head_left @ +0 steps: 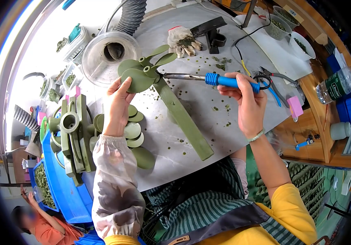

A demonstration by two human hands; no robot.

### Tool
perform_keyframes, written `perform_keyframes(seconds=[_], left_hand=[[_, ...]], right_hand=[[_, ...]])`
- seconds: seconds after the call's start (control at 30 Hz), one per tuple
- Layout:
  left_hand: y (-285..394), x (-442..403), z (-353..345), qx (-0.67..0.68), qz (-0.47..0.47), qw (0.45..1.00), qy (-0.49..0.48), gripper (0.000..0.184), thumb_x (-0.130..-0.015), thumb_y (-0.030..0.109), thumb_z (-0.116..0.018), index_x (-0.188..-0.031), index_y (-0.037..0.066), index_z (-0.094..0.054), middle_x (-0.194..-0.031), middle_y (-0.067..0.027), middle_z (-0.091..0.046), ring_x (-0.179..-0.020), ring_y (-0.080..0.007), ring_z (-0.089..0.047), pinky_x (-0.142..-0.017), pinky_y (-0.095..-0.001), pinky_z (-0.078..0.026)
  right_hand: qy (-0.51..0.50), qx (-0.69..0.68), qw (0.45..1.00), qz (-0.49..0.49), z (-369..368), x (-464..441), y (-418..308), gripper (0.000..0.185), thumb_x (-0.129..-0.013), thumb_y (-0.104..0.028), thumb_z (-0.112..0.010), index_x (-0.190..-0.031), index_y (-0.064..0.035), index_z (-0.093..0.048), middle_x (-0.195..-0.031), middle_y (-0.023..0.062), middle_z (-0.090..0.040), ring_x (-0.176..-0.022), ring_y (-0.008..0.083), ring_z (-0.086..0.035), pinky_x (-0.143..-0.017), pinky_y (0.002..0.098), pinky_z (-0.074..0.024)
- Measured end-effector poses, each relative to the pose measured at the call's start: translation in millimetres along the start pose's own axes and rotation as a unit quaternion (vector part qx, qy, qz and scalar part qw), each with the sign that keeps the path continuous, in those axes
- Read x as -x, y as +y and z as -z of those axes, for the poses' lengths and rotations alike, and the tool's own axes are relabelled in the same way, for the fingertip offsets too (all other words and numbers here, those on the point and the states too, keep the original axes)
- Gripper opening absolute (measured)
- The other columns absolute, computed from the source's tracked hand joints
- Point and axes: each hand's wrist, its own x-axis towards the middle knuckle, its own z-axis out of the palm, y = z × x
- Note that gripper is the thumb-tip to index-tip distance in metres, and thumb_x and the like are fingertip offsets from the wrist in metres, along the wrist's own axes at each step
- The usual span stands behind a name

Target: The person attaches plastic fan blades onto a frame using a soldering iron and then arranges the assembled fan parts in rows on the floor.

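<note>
My left hand (117, 104) pinches the green bladed piece (185, 118), just right of the clear bowl (88, 67); my right (250, 100) grips the blue-handled iron (227, 81), tip at its joint. I judge this heat-trimming; next calls for steady blades, light pressure.

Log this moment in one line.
left hand: pinching green disc | right hand: gripping blue-handled iron | tip: near green bar

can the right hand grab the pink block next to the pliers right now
Probably not as things stand: the right hand is wrapped around the blue-handled tool. The pink block itself looks near enough, so setting the tool down would likely free the hand.
</note>
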Motion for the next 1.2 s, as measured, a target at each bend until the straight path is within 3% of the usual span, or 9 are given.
perform_keyframes(seconds=[1.2], left_hand=[[-0.8,-3.6,2.1,-0.019,0.003,1.000,-0.002,0.027,-0.092,0.012,-0.063,-0.113,-0.004,-0.061,-0.101,-0.0090,-0.068,-0.088,-0.0135,-0.066,-0.082,-0.0257,-0.054]], right_hand=[[0.007,-0.009,1.000,-0.010,0.9,-1.5,1.5,0.030,-0.097,-0.019,-0.051,-0.100,0.0073,-0.065,-0.082,0.0124,-0.068,-0.074,0.0187,-0.069,-0.073,0.0309,-0.0571]])
